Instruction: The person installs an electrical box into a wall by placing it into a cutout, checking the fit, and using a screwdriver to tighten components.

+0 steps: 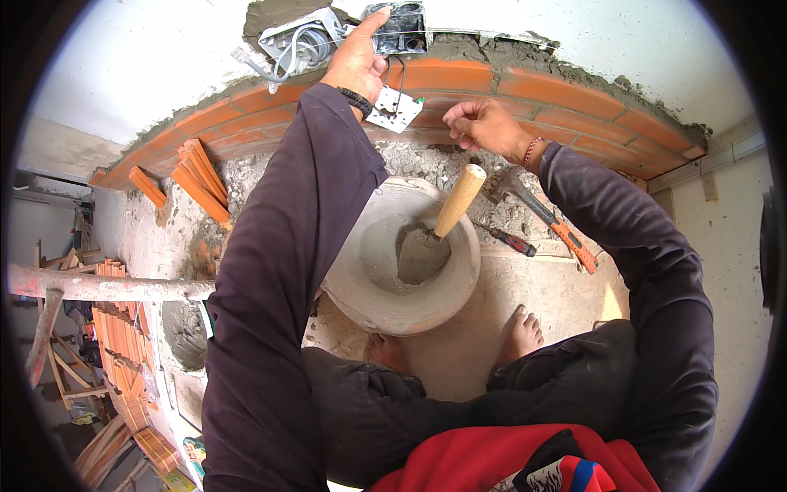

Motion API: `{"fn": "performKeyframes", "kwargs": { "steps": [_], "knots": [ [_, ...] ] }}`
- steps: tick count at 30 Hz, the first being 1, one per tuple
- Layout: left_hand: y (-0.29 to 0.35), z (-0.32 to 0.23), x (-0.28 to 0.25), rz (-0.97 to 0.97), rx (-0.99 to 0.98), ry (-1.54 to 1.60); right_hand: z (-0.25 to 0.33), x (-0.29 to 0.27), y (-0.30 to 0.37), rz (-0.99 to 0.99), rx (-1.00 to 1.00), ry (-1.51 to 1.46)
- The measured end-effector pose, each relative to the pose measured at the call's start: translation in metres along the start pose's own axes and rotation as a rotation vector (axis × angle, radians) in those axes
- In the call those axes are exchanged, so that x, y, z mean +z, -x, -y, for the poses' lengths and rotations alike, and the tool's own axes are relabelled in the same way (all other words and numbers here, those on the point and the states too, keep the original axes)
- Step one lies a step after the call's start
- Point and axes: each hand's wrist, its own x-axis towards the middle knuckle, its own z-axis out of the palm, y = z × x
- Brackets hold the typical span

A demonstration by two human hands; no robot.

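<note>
- Black box [403, 37]: just above the upper edge of the brick wall [451, 75], near its middle; I cannot tell whether it is fixed.
- Left hand [358, 64]: a finger lies on the box's left side; whether it grips or merely presses, I cannot tell. Uneven pressure could tilt the box if it is loose.
- White plate [397, 110]: hangs by dark wires [402, 82] against the brick face, below the box. A snagged wrist could pull those wires.
- Right hand [488, 129]: fingers half bent, apart from the box, with nothing visible in them; I cannot tell if they pinch something thin.
- Grey cable [305, 51]: coiled left of the box, near the left forearm; a sleeve might catch it.
- Bucket [451, 303]: on the floor below the wall, the trowel's wooden handle [461, 201] leaning over its rim. A knock could tip the trowel out.
- Hammer [545, 215] and screwdriver [514, 241]: right of the bucket, near the bare feet [522, 332]; stepping on them could hurt.
</note>
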Motion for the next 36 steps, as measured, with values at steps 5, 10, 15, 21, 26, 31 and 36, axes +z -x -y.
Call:
{"fn": "performKeyframes", "kwargs": {
  "steps": [5,10,15,21,26,31,36],
  "knots": [
    [-0.013,0.005,-0.006,-0.031,0.037,-0.021,0.001,0.001,-0.001,-0.007,-0.01,-0.028],
    [-0.021,0.006,-0.011,-0.032,0.035,-0.026,0.001,0.003,-0.001,0.0,-0.01,-0.024],
    [-0.003,0.004,0.001,-0.007,0.05,0.014,-0.001,0.001,0.0,-0.003,-0.01,-0.03],
    [-0.028,0.012,-0.006,-0.006,0.161,0.166,0.0,0.003,-0.002,0.0,-0.013,-0.025],
    [-0.021,0.011,-0.007,0.013,0.104,0.011,-0.001,0.0,0.0,0.001,-0.001,0.003],
    [-0.012,0.009,-0.006,-0.051,0.018,-0.012,0.002,0.0,0.003,0.015,0.031,0.033],
    [-0.017,0.01,-0.007,-0.008,0.032,-0.035,-0.001,-0.001,0.001,-0.003,0.008,-0.005]
  ]
}}
